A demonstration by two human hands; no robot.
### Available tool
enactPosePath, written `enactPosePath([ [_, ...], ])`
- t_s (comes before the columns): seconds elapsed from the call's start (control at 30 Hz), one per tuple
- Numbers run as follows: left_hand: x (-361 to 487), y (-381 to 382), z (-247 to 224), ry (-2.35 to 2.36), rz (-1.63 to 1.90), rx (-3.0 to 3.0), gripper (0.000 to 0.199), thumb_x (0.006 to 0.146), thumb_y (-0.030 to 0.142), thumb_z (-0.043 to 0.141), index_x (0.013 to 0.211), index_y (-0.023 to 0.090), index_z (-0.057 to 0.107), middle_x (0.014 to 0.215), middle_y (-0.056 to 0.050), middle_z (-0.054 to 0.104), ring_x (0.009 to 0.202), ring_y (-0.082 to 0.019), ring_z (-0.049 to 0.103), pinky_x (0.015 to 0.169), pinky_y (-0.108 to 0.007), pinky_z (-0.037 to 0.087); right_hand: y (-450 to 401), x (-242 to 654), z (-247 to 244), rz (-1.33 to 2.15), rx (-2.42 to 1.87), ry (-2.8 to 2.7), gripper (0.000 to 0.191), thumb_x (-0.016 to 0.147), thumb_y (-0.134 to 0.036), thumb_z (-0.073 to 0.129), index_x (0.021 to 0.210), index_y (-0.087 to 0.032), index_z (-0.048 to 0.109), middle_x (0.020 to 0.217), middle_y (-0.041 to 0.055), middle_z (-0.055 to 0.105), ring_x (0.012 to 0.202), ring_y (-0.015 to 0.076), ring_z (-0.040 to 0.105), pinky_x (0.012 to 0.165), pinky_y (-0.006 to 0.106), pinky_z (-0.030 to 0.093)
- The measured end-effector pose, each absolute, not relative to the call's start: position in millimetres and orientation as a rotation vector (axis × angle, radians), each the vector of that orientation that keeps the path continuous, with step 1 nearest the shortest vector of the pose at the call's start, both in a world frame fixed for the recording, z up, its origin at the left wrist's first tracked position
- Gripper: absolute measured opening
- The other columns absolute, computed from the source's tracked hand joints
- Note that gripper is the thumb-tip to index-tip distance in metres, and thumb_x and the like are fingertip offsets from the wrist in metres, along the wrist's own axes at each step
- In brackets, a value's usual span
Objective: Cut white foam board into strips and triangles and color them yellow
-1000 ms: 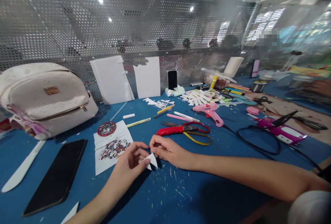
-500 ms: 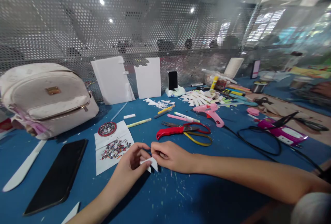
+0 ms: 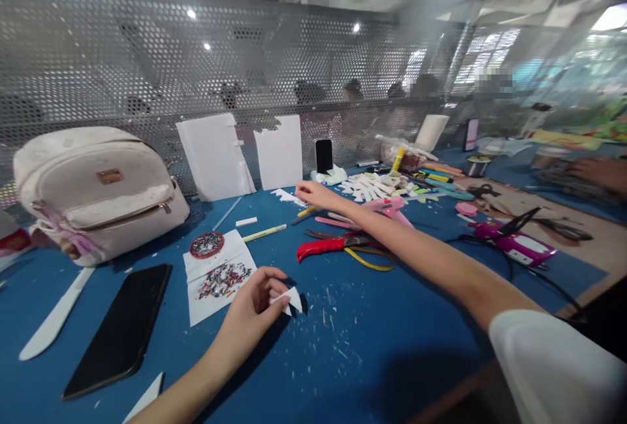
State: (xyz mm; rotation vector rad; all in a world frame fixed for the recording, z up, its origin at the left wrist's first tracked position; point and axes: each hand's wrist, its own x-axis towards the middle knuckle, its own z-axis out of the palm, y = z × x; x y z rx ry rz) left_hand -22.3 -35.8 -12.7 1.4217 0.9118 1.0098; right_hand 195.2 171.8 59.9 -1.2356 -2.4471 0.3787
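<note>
My left hand [image 3: 257,300] pinches a small white piece [image 3: 295,300] with pointed corners, paper or thin foam, just above the blue table. Farther off, my right hand [image 3: 316,194] reaches over the pile of white scraps [image 3: 284,196], fingers curled together; whatever is in them, if anything, is hidden. Left of my left hand lies a white sheet [image 3: 198,309] bearing many tiny coloured rhinestones [image 3: 223,280] and a red-rimmed round dish [image 3: 206,245] of them. Red-handled pliers [image 3: 321,249] and yellow-handled scissors [image 3: 367,260] lie beneath my right forearm.
A black phone [image 3: 120,329], white plastic knife [image 3: 56,316] and pale backpack [image 3: 105,195] occupy the left. Two white boards [image 3: 215,156] lean on the perforated metal screen [image 3: 147,65]. A pink glue gun [image 3: 399,212], cut white strips [image 3: 372,183] and a purple device [image 3: 519,244] lie right.
My right hand has left the white piece and moved forward to the white scraps, its forearm now crossing above the pliers and glue gun. My left hand keeps the piece almost in place.
</note>
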Motion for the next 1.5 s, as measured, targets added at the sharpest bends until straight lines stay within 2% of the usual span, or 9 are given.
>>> enactPosePath([
  [0.13,-23.7,-35.2,-19.2,0.894,1.038,1.427,0.039,0.086,0.046,0.074,0.109,0.019,0.056,0.084,-0.001,0.062,0.074,-0.015,0.058,0.069,-0.027,0.044,213.0,197.9,61.9,0.207,-1.493,-2.515,0.033,0.099,-0.036,0.063,0.124,-0.015,0.061,0.122,0.0096,0.064,0.103,0.0224,0.066,0.088,0.043,0.057],
  [0.33,-24.5,-33.5,-25.9,0.887,1.061,1.426,0.039,0.085,0.046,0.075,0.108,0.019,0.058,0.085,-0.001,0.063,0.075,-0.015,0.059,0.069,-0.027,0.045,215.7,193.4,65.1,0.054,-1.602,-2.501,0.034,0.099,-0.035,0.063,0.127,-0.016,0.061,0.128,0.0106,0.062,0.109,0.0241,0.064,0.092,0.045,0.056],
  [0.47,-24.1,-33.1,-25.7,0.899,1.084,1.415,0.038,0.085,0.045,0.075,0.107,0.019,0.059,0.087,-0.003,0.064,0.075,-0.015,0.06,0.07,-0.027,0.046,193.0,185.9,73.0,0.089,-1.511,-2.428,0.028,0.102,-0.033,0.057,0.121,-0.014,0.064,0.116,0.0097,0.067,0.107,0.0234,0.065,0.093,0.043,0.053],
  [0.6,-25.9,-30.2,-22.6,0.914,1.113,1.399,0.039,0.081,0.043,0.079,0.104,0.019,0.059,0.092,-0.005,0.065,0.085,-0.018,0.063,0.077,-0.03,0.05,137.8,174.1,74.2,0.277,-1.234,-2.454,0.031,0.107,-0.021,0.037,0.127,-0.016,0.06,0.1,0.0064,0.075,0.096,0.0175,0.066,0.081,0.028,0.045],
  [0.77,-28.3,-28.5,-17.7,0.96,1.109,1.396,0.038,0.078,0.039,0.079,0.103,0.019,0.059,0.098,-0.005,0.065,0.085,-0.018,0.065,0.077,-0.03,0.052,49.1,175.1,59.8,0.748,-0.826,-2.589,0.024,0.102,-0.037,0.053,0.105,-0.019,0.068,0.088,0.001,0.075,0.078,0.0138,0.067,0.068,0.023,0.043],
  [0.9,-22.4,-32.7,-10.6,0.993,1.064,1.431,0.027,0.08,0.034,0.076,0.096,0.019,0.059,0.093,-0.003,0.064,0.077,-0.016,0.064,0.071,-0.027,0.052,15.3,186.6,45.9,1.117,-0.791,-2.436,0.029,0.093,-0.04,0.067,0.115,-0.021,0.061,0.088,0.001,0.073,0.075,0.0146,0.066,0.065,0.023,0.045],
  [1.1,-61.1,-41.2,31.5,1.058,0.987,1.59,0.038,0.077,0.025,0.079,0.113,0.025,0.066,0.124,-0.008,0.063,0.115,-0.027,0.061,0.095,-0.035,0.051,13.0,205.4,41.0,1.162,-0.847,-2.376,0.011,0.093,-0.021,0.061,0.101,-0.017,0.067,0.091,0.0028,0.068,0.077,0.0133,0.062,0.064,0.022,0.044],
  [1.27,-143.0,-60.0,63.1,1.313,0.467,1.949,0.02,0.094,0.037,0.06,0.106,0.025,0.069,0.096,-0.006,0.072,0.085,-0.023,0.066,0.078,-0.031,0.052,13.1,219.7,33.0,1.049,-0.871,-2.444,0.012,0.094,-0.022,0.06,0.1,-0.019,0.07,0.089,0.0011,0.068,0.073,0.0119,0.058,0.062,0.022,0.04],
  [1.5,-179.4,-97.7,47.4,1.625,-0.09,2.042,0.037,0.065,0.017,0.07,0.101,0.025,0.067,0.106,-0.003,0.069,0.091,-0.023,0.063,0.081,-0.029,0.051,15.3,212.4,31.6,1.02,-0.858,-2.49,0.014,0.095,-0.023,0.057,0.101,-0.019,0.07,0.087,0.0007,0.067,0.073,0.0116,0.058,0.062,0.021,0.039],
])
